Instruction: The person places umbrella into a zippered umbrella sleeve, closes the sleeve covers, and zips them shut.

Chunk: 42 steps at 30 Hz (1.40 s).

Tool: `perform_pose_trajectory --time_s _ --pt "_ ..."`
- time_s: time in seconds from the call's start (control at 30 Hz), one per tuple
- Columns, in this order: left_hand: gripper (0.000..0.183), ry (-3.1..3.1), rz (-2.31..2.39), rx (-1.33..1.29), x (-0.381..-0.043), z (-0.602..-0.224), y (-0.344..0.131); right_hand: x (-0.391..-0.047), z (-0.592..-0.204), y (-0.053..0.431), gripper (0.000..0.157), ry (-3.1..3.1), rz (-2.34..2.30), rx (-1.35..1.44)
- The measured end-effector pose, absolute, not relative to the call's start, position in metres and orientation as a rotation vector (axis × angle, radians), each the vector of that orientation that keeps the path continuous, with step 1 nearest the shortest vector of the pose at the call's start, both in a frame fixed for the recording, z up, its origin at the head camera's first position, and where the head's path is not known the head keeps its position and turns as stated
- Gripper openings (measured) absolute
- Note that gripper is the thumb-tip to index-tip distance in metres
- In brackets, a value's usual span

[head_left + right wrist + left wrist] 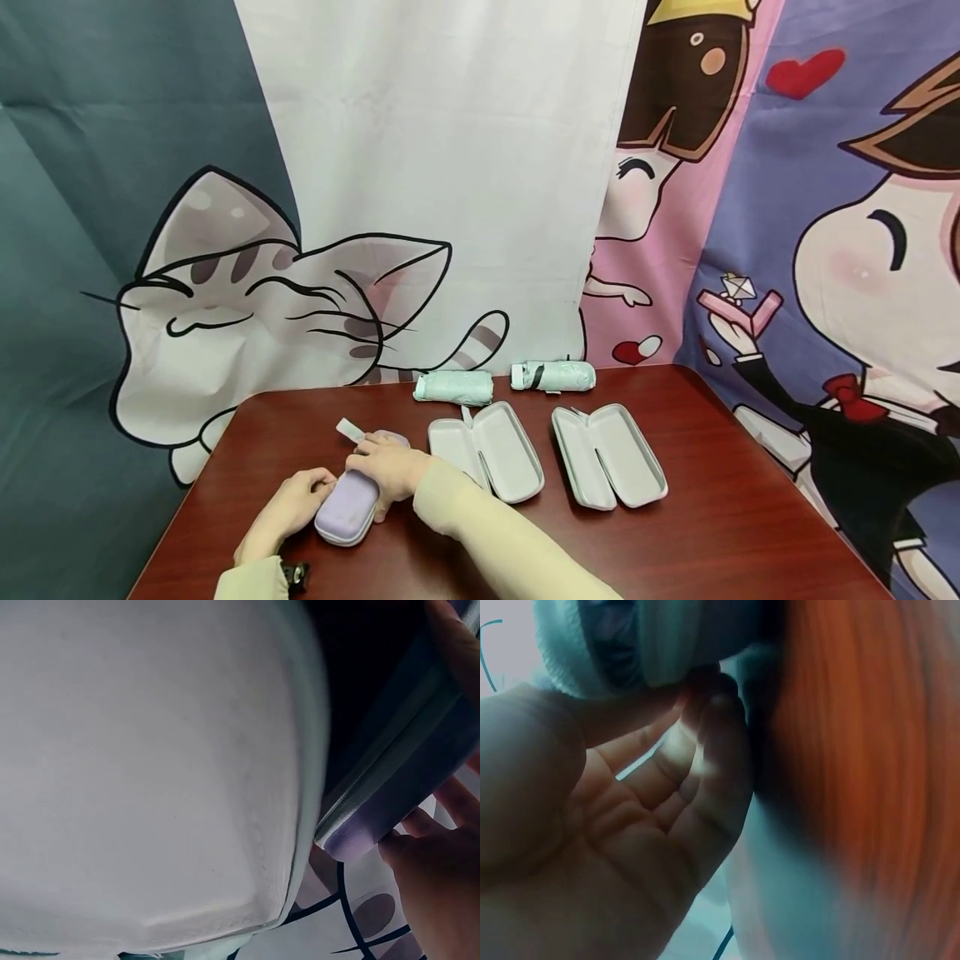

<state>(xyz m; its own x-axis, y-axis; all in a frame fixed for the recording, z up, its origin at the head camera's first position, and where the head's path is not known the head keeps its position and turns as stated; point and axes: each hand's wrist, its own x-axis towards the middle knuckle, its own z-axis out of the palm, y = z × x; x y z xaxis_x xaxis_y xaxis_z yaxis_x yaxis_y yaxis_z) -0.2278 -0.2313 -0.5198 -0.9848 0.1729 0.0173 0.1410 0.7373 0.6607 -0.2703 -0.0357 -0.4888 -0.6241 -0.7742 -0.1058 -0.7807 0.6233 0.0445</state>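
A purple zippered case [347, 507] lies on the table at front left, between both hands. My right hand [390, 467] grips it from above, across its middle, with its thumb down the right side. At the case's left edge, my left hand [288, 508] pinches with thumb and fingertips. Close up in the left wrist view, the left hand's fingertips [712, 701] meet right at the edge of the case [671, 641]; what they pinch is hidden. A pale strap [350, 431] sticks out past the case's far end.
Right of the hands, two pale grey cases lie spread open, one nearer [512, 458] and one farther right [632, 458]. Behind them rest two mint-green folded umbrellas, one left [453, 387] and one right [558, 376]. A printed curtain [450, 167] hangs behind the table [720, 517].
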Motion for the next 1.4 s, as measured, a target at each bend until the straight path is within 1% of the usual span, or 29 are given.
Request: perform_pose_trajectory --time_s 0.23,0.5,0.7,0.93,1.07,1.4 --pt "0.012 2.885 1.066 0.311 -0.228 -0.518 -0.237 -0.265 -0.489 -0.038 0.09 2.785 0.127 -1.259" --pt "0.011 2.831 1.078 0.296 -0.227 -0.515 -0.243 -0.261 -0.485 -0.042 0.089 2.8 0.129 -1.124" --pt "0.009 2.774 1.165 0.332 -0.223 -0.516 -0.249 -0.26 -0.484 -0.044 0.087 2.816 0.142 -1.12" --pt "0.009 2.665 1.244 0.356 -0.216 -0.519 -0.258 -0.255 -0.488 -0.048 0.08 2.813 0.066 -1.103" --pt "0.01 2.602 1.302 0.393 -0.214 -0.518 -0.261 -0.254 -0.489 -0.049 0.08 2.822 0.053 -1.085" --pt "0.014 2.398 1.406 0.362 -0.214 -0.518 -0.268 -0.253 -0.487 -0.048 0.08 2.834 0.056 -1.051"
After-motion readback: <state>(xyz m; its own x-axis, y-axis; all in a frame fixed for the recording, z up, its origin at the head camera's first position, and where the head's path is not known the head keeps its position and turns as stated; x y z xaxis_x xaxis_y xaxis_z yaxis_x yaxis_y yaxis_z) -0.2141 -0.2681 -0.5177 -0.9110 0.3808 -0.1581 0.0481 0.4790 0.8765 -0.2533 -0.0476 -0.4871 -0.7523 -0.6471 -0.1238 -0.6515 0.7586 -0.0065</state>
